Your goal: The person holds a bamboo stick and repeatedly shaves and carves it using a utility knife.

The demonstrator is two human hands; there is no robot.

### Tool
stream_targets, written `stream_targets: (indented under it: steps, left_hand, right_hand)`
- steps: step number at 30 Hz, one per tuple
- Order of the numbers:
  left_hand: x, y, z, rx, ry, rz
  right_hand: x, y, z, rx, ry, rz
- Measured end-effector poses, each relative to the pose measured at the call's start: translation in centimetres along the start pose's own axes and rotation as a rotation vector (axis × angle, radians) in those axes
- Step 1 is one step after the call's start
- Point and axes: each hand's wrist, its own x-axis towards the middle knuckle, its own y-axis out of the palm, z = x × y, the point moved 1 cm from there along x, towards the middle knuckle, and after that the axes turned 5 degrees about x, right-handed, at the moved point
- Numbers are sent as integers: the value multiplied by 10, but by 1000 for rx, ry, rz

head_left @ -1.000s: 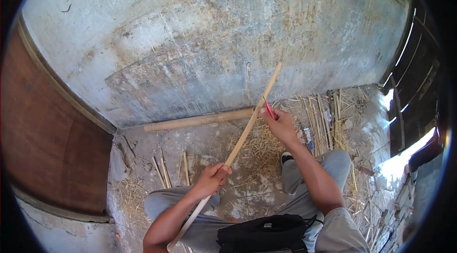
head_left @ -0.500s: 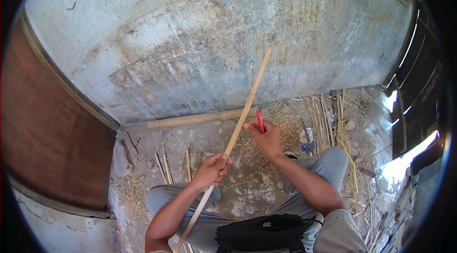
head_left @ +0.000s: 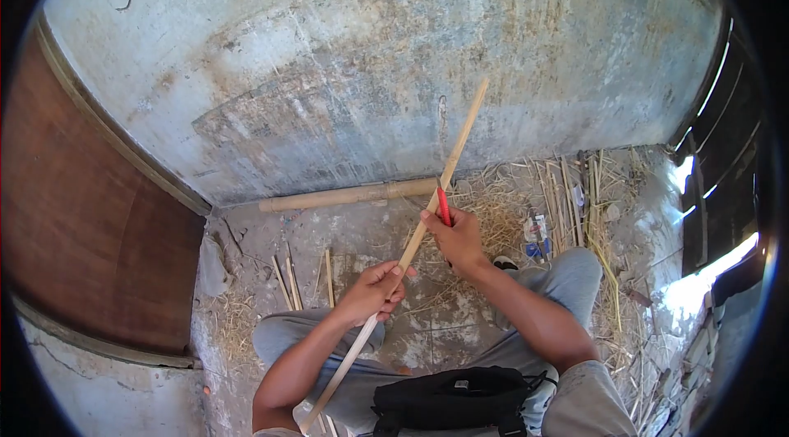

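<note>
A long, flat wooden strip (head_left: 463, 137) runs slantwise from beside my left forearm up in front of the wall. My left hand (head_left: 376, 294) is closed around its middle part. Farther up the strip, my right hand (head_left: 456, 238) grips a red-handled tool (head_left: 444, 205), whose dark tip lies against or very near the strip. The thumb of that hand is at the strip's edge.
A bamboo pole (head_left: 349, 196) lies along the foot of the stained wall (head_left: 329, 83). Thin sticks (head_left: 567, 203) and shavings (head_left: 493, 211) cover the floor at right. A black bag (head_left: 452, 400) rests at my lap. A brown panel (head_left: 99, 207) stands left.
My right hand first drew back down the strip with the red tool, then came against the strip again. The strip's upper end swung left, then back right. My left hand stayed closed on it.
</note>
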Motion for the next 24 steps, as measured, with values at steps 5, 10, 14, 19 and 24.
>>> stream_targets:
  steps: [5,10,14,19,24]
  left_hand:
    - [1,3,0,-76,10,50]
    - [4,4,6,-64,66,-18]
    - [4,5,5,-114,94,-37]
    - [3,5,3,-141,86,-44]
    - [4,1,1,-134,108,-50]
  right_hand:
    - [0,-2,3,80,38,-2]
    - [5,-4,1,166,64,-16]
    - [8,-12,1,98,37,67]
    - [5,-10,11,82,38,81]
    - [-1,-8,15,-79,-22,140]
